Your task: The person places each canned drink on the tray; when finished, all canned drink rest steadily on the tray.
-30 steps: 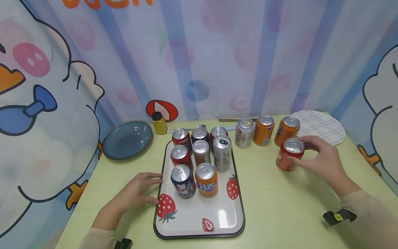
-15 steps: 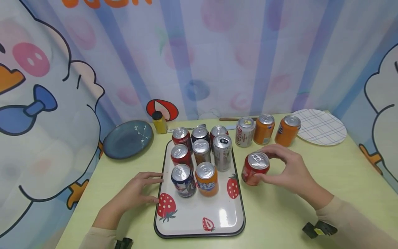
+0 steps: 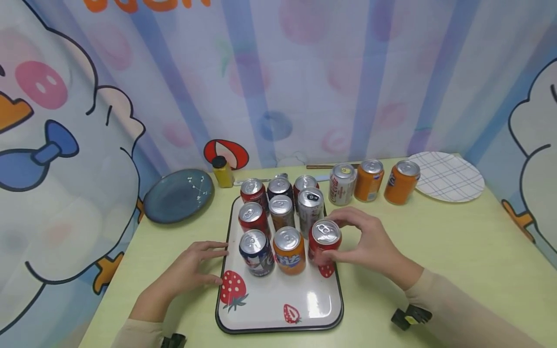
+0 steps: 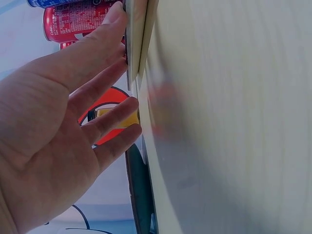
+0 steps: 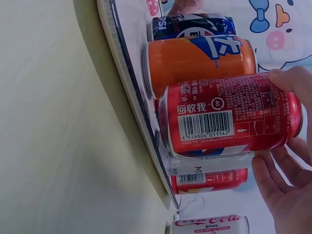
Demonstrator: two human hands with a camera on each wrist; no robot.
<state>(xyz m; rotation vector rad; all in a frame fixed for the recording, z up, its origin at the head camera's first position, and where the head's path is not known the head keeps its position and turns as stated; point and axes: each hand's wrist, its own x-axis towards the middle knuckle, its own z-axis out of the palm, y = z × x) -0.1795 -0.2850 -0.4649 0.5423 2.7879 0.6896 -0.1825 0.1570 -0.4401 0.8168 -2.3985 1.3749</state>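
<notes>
My right hand [image 3: 367,241] grips a red Coca-Cola can [image 5: 219,114] between thumb and fingers, upright at the right side of the white strawberry-print tray [image 3: 261,309]. That can stands beside an orange soda can [image 3: 289,261] and in front of a tall silver can [image 3: 310,212]. A dark blue Pepsi can [image 3: 256,256] is at the left of this front row. Behind are several more cans, among them a red can [image 3: 254,217] and a brown one [image 3: 282,212]. My left hand [image 3: 196,266] rests with spread fingers at the tray's left edge, holding nothing.
Along the table's back are a silver Coca-Cola can [image 3: 342,186], two orange cans [image 3: 370,181], a checked white plate [image 3: 450,179], and chopsticks [image 3: 315,167]. Back left holds a dark blue plate [image 3: 174,198] and a small yellow bottle [image 3: 223,174]. A printed curtain [image 3: 283,87] hangs behind.
My right hand has carried the red Coca-Cola can leftward from the table's right side to the tray, beside the orange can. The left hand has stayed at the tray's edge.
</notes>
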